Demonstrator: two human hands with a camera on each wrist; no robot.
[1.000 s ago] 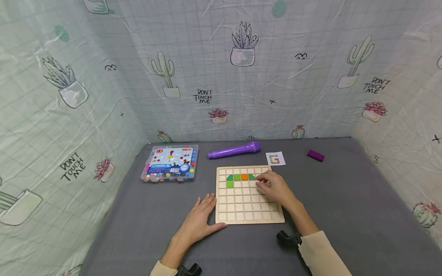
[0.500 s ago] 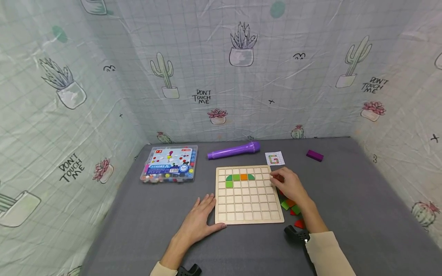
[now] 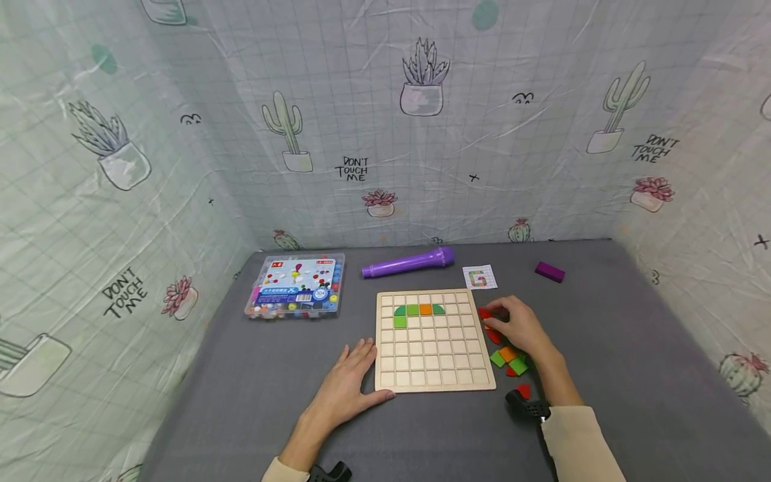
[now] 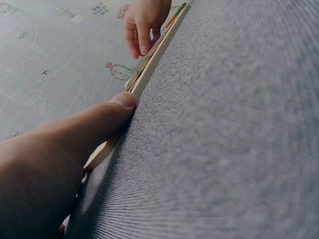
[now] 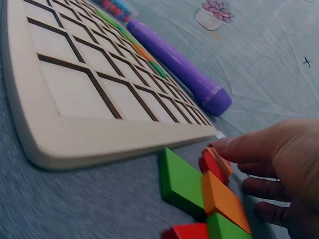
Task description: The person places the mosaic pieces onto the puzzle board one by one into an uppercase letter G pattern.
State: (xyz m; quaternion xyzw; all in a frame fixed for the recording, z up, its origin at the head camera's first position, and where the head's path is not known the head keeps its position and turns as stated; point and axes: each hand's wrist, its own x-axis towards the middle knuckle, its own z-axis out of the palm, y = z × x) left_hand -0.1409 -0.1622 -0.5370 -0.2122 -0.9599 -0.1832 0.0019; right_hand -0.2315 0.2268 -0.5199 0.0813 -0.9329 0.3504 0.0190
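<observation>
At three o'clock of the square wooden grid board (image 3: 434,341), the right hand (image 3: 521,328) is curling its fingertips onto a red tile (image 5: 213,164) among loose coloured tiles (image 3: 508,360), while the left hand (image 3: 346,388) is lying flat and relaxed, thumb bracing the board's seven o'clock corner on the grey surface (image 3: 602,348).

Loose tiles (image 3: 506,355) beside wooden grid board (image 3: 429,375).
Red, orange, green flat pieces scattered just right of board; board flat, four green and orange pieces seated near its far edge.
</observation>
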